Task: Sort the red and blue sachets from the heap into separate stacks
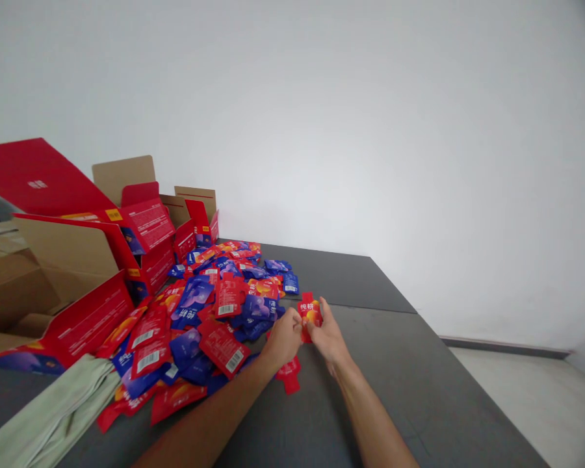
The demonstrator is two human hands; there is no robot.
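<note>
A red pouch [310,312] with white lettering and orange fruit printed on it is held up just over the dark table. My right hand [327,335] grips it from the right, thumb across its front. At its left edge, my left hand [286,335] has its fingers curled in a pinch against the pouch. Another red pouch [289,376] lies flat below my left wrist, partly covered by the forearm. Just left of my hands spreads a heap of red pouches [223,348] and blue-purple pouches [195,301], some with barcodes facing up.
Open red cardboard boxes [90,318] stand in a row along the left, flaps raised. A pale green cloth [53,416] lies at the lower left. The dark table [380,364] reaches a white wall [370,130] behind, with pale floor [511,383] beyond its right edge.
</note>
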